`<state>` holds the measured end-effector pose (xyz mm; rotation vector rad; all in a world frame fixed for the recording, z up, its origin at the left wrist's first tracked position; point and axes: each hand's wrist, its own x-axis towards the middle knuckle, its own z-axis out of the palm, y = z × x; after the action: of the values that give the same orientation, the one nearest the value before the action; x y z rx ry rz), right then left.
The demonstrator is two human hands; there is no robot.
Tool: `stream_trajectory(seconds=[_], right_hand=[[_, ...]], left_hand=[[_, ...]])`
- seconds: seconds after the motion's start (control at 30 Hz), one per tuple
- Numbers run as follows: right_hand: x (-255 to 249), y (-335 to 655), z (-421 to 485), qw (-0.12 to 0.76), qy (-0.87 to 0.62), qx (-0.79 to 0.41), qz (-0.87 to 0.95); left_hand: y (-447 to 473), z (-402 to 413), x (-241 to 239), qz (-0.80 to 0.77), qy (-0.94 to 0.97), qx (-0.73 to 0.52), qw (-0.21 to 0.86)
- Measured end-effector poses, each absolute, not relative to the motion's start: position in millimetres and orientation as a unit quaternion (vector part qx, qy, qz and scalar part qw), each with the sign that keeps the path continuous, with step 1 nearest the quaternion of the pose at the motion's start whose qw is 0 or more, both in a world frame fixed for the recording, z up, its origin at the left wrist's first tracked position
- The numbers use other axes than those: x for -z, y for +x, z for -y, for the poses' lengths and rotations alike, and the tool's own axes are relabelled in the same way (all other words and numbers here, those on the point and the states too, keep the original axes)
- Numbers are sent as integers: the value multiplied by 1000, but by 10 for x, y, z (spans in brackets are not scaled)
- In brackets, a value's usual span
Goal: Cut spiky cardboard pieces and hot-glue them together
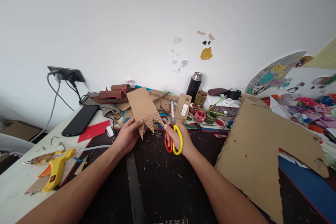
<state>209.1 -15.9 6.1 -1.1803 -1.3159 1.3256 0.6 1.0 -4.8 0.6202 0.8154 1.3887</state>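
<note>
Bare forearms (pixel 91 171) stretch away over a dark desk mat (pixel 162 189) littered with tiny scraps, a dark flat strip (pixel 135 189) lying beneath the left wrist. From where I stand, the left hand (pixel 129 134) pinches a brown cardboard piece (pixel 143 101) by its lower left edge, thumb on top, holding it tilted above the mat's far edge, its jagged points facing the person. Fingers of the right hand (pixel 182 138) are curled through the red and yellow loops of the scissors (pixel 172 120), blades aimed toward the wall; the thumb comes right up to the card's rightmost point, though I can't tell whether it presses there. I'd judge the card light, dry, fairly stiff and hardly slippery; its narrow points look easiest to crease or tear, so the broad plain body seems the safer place to take hold
</note>
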Motion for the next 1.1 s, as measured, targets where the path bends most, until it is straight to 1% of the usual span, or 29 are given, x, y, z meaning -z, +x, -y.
stream_trajectory(seconds=[0.13, 0.23, 0.47, 0.73, 0.83, 1.0, 1.1], right_hand=[[-63, 2089, 164, 450, -481, -539, 525], [-73, 2095, 163, 460, -479, -546, 510], [-95, 2142, 114, 495, -467, -571, 459], [-96, 2145, 120, 476, -482, -580, 453], [-102, 2148, 125, 473, -490, -573, 456], [-117, 2141, 146, 459, -487, -572, 475], [-112, 2129, 158, 448, -480, -578, 485]], left_hand=[[1, -25, 33, -362, 251, -624, 645], [-7, -21, 23, -358, 263, -611, 655], [-12, 50, 24, -340, 368, -523, 690], [-10, 101, 18, -333, 431, -447, 710], [-12, 99, 38, -347, 414, -455, 708], [-6, 66, 52, -377, 325, -526, 690], [-6, 47, 34, -379, 314, -529, 691]])
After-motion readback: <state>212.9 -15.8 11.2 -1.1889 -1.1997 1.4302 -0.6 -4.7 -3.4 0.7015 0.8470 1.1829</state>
